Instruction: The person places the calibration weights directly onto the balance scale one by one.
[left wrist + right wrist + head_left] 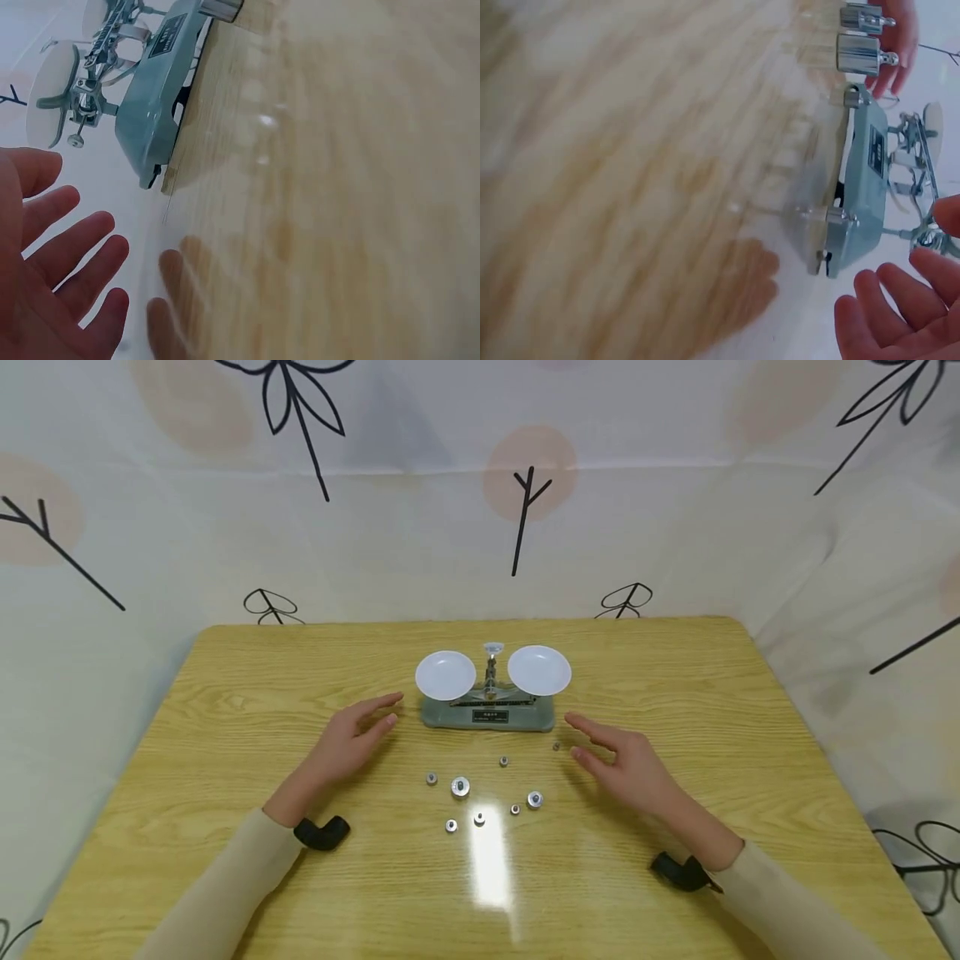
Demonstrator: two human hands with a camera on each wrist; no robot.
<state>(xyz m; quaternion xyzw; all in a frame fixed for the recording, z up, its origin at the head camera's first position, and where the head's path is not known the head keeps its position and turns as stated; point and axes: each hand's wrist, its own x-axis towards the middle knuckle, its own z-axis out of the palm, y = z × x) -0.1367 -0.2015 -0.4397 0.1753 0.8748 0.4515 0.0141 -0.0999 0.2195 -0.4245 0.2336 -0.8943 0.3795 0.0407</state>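
Note:
A balance scale (487, 714) with a grey-green base stands toward the back of the table. Two white pans, the left pan (446, 675) and the right pan (539, 670), sit on its arms with nothing on them. My left hand (348, 739) hovers left of the base, fingers extended, holding nothing. On the other side my right hand (626, 760) is held with fingers spread, close to a tiny weight (557, 746) but apart from it. Several metal weights are scattered in front of the scale, among them a large weight (460, 787) and another weight (535, 799).
The wood-grain table (225, 760) reaches a patterned cloth backdrop (420, 543) at its back edge. Light glares off the tabletop in front of the weights. A black band (322, 833) is at the left wrist and a black band (681, 871) at the right.

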